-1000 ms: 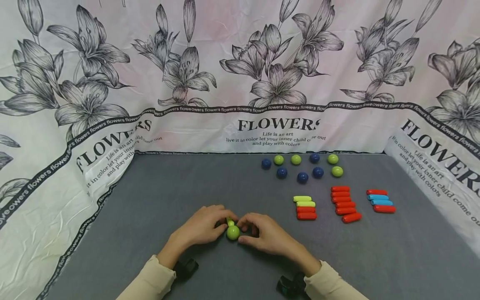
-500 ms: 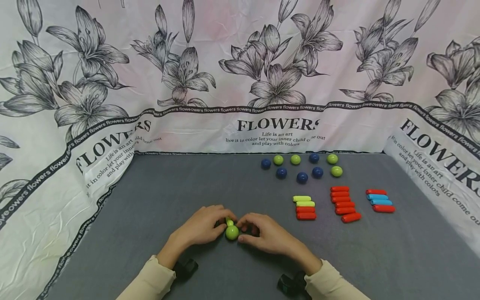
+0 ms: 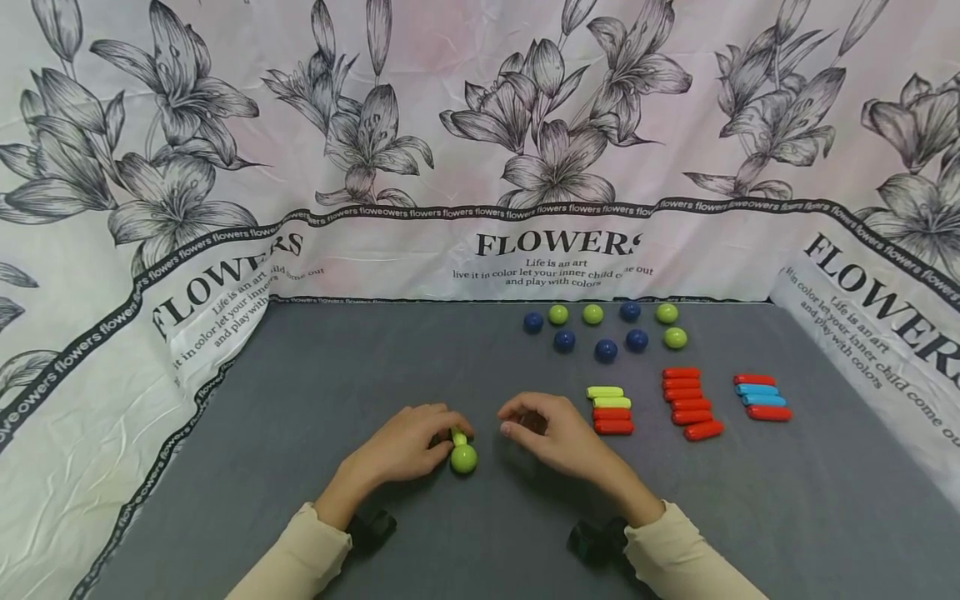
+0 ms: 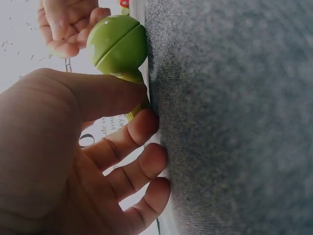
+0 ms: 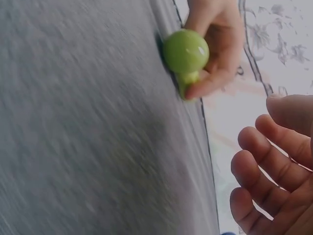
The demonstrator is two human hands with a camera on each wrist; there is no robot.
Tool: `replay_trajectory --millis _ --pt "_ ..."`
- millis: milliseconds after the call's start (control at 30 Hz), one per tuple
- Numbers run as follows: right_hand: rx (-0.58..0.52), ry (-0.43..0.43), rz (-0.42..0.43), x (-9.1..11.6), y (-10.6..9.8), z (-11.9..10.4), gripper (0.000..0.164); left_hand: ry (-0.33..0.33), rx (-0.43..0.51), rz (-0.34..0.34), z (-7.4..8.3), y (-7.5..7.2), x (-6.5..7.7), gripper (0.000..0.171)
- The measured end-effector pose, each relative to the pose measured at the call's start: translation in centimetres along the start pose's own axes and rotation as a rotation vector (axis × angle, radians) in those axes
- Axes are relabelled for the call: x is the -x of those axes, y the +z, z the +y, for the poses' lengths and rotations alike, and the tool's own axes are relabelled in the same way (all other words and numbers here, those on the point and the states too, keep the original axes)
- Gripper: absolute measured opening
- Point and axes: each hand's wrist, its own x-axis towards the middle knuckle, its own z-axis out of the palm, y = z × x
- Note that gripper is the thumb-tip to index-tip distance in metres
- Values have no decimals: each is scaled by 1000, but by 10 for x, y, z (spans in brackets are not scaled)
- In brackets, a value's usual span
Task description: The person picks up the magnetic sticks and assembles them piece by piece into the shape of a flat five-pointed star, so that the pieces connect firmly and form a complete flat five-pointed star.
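Left hand (image 3: pixel 403 443) pinches yellow stick (image 3: pixel 458 437), green ball (image 3: pixel 464 459) at its 6 o'clock end; empty right hand (image 3: pixel 562 435) relaxed toward 2 o'clock; slackened pinch could let ball roll.

Obs. fr. my side: wht cloth (image 3: pixel 457 50) at back, blk lily prints (image 3: pixel 555 158), "FLOWERS" lettering (image 3: pixel 558 243); gry tabletop (image 3: pixel 337 358) in frt.

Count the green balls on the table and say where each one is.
5: one green ball by the left hand; farther back, two green balls between two blue balls, and two more at the group's right end, one behind the other.
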Motion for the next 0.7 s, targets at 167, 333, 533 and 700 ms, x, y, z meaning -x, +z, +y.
replay_trajectory --millis 167,333,533,700 --pt "26 -17 65 -2 -12 5 15 -1 -39 45 -4 -1 -2 26" --pt "26 8 72 -3 -17 9 15 -8 -57 62 -5 -2 -2 25" --pt "25 29 60 -2 -17 14 16 -29 -58 56 -3 -2 0 27" --pt "29 45 53 0 -17 16 15 -38 -61 57 -4 0 1 27"
